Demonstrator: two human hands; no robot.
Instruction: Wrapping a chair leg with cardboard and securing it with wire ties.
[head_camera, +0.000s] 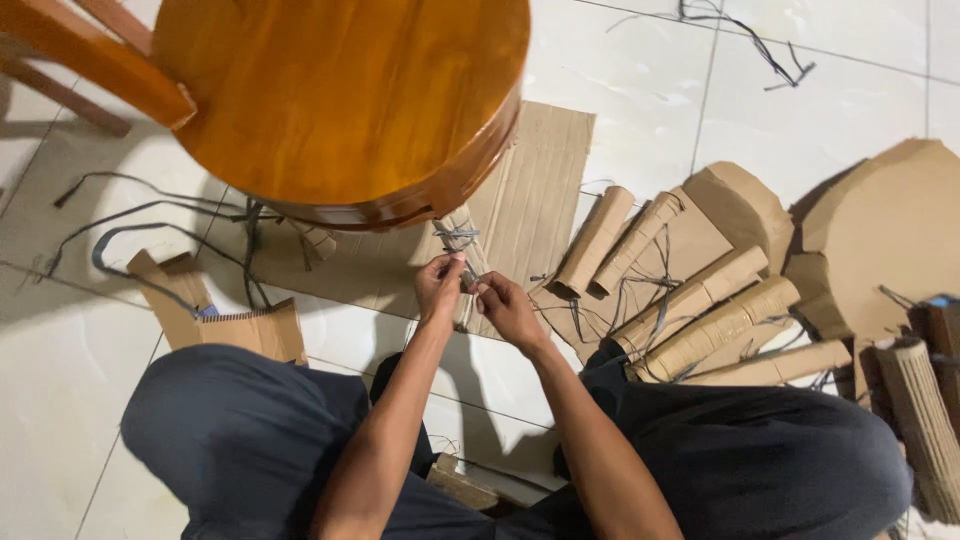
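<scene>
Both hands meet just under the round glossy wooden table (340, 100): left hand (438, 285) and right hand (508, 308) have fingers pinched on a thin grey strap (457, 240) around a cardboard-wrapped leg (465, 270), mostly hidden behind them.

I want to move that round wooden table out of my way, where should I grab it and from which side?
Probably grip the round wooden table by its thick rim, coming from the near edge by your hands. The rim overhangs the floor, giving fingers room underneath; the wide, smooth top offers no hold.
</scene>
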